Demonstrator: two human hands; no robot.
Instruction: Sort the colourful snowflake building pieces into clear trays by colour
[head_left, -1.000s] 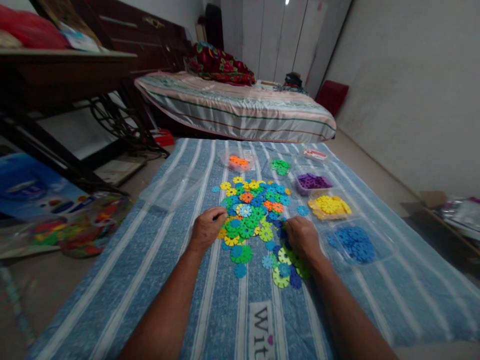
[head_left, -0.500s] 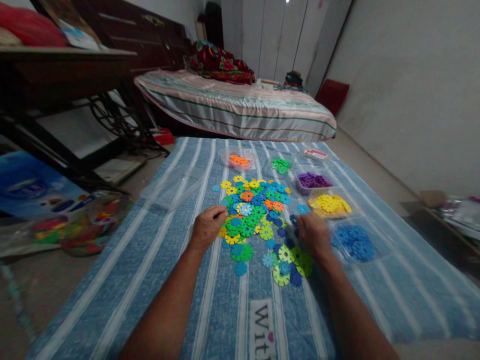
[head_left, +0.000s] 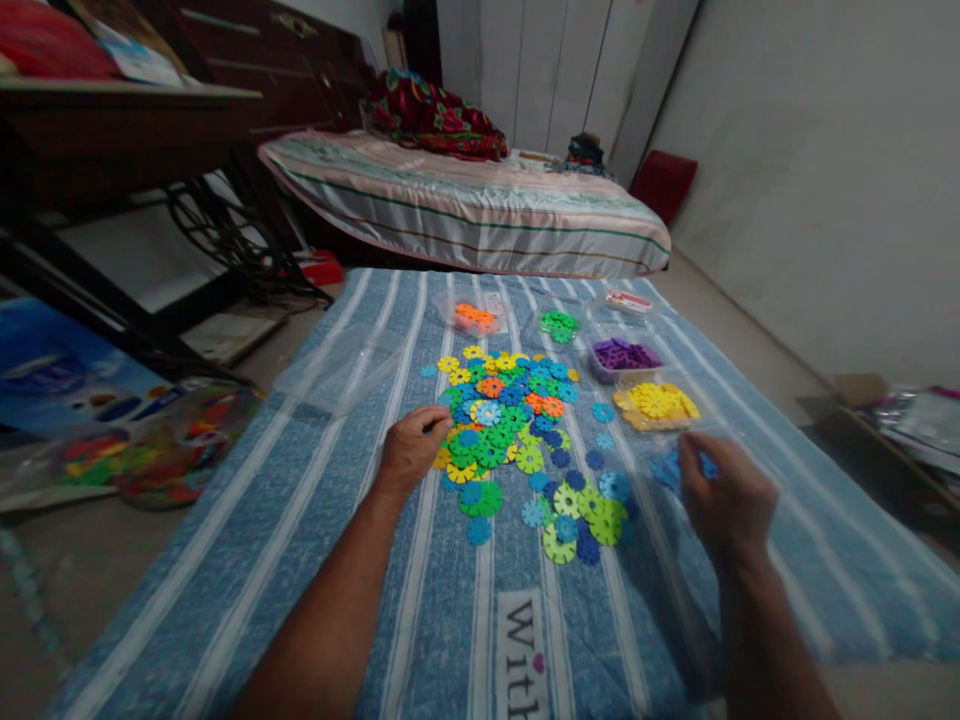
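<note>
A mixed heap of notched plastic flower discs [head_left: 502, 420] in green, yellow, orange and blue lies mid-table. At the heap's left edge rests my left hand [head_left: 411, 448], fingers curled together; whatever they may hold is hidden. My right hand [head_left: 726, 495] is over the box of blue discs [head_left: 666, 468] and covers most of it. Its thumb and fingers are pinched; some blue shows between them, but I cannot tell whether it is a held disc or the box's contents. Lime and dark-blue discs [head_left: 589, 515] lie left of this hand.
Clear boxes hold yellow discs [head_left: 658, 403], purple discs [head_left: 622, 357], green discs [head_left: 559, 326] and orange discs [head_left: 475, 319]. A transparent lid or tray [head_left: 341, 372] lies at left. The striped cloth [head_left: 435, 640] covers the table; a bed [head_left: 465, 210] stands beyond.
My right hand has moved right, from the edge of the disc heap to over the blue box. My left hand has stayed nearly in place. The view has shifted slightly.
</note>
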